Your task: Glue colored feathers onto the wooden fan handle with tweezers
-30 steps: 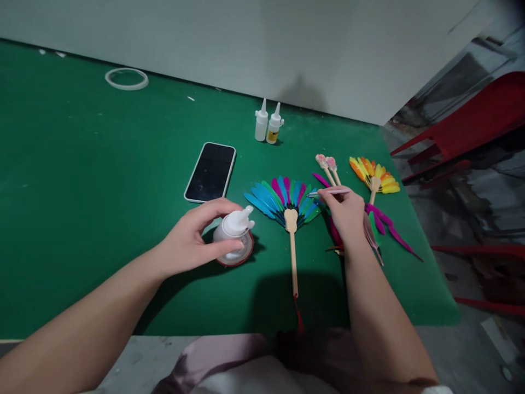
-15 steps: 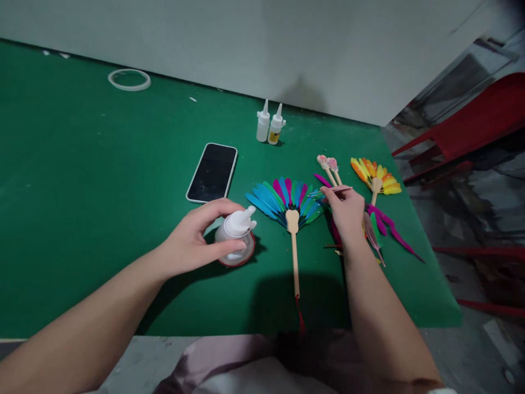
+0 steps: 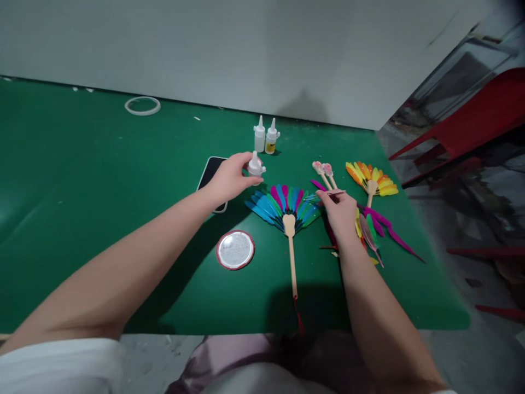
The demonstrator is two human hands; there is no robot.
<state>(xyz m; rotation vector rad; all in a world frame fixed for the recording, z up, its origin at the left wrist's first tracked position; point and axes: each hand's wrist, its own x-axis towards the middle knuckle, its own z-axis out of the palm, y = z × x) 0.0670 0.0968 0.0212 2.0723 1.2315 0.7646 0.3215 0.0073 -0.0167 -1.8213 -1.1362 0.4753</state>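
Two small bottles [image 3: 271, 141] stand at upper centre, beyond our left hand [image 3: 229, 179], which grips a third white bottle [image 3: 255, 168] mid-frame. Our right hand [image 3: 341, 214], right of centre, pinches tweezers [image 3: 334, 192] at the right side of the multicoloured fan [image 3: 289, 223]. We see a silvery disc [image 3: 235, 249] at lower centre, a phone [image 3: 210, 171] partly hidden behind our left hand, and a yellow-orange fan [image 3: 372, 187] at right.

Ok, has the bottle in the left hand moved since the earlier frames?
Yes: against the red-rimmed disc, the left hand has carried the held bottle forward, away from it, toward the two standing bottles.
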